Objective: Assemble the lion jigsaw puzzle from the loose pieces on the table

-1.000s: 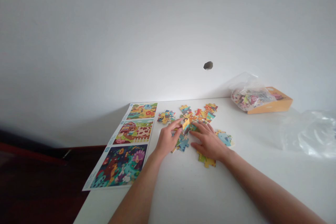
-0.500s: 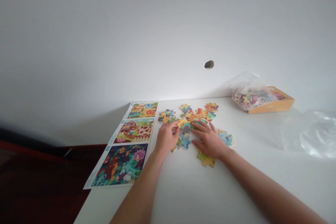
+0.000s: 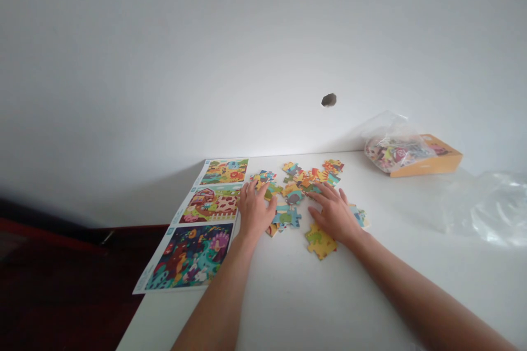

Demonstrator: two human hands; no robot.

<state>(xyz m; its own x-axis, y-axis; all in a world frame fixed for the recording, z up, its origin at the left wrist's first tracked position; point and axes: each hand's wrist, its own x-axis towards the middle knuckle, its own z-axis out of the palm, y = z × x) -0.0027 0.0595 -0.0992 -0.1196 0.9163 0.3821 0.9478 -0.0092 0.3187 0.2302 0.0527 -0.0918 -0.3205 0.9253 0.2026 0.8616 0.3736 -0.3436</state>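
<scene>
Colourful jigsaw pieces lie scattered on a white table. My left hand lies flat with fingers stretched out over pieces at the left of the pile. My right hand also lies flat and open, fingertips touching pieces in the pile's middle. A yellow piece sits on the table just below my right hand. A blue-green piece lies between the two hands.
A sheet with three printed pictures lies along the table's left edge. An orange box with a clear bag of pieces stands at the back right. Crumpled clear plastic lies at the right. A wall rises behind.
My left hand let go of the yellow piece it pinched and spread flat, moving slightly left. My right hand shifted a little to the right and back.
</scene>
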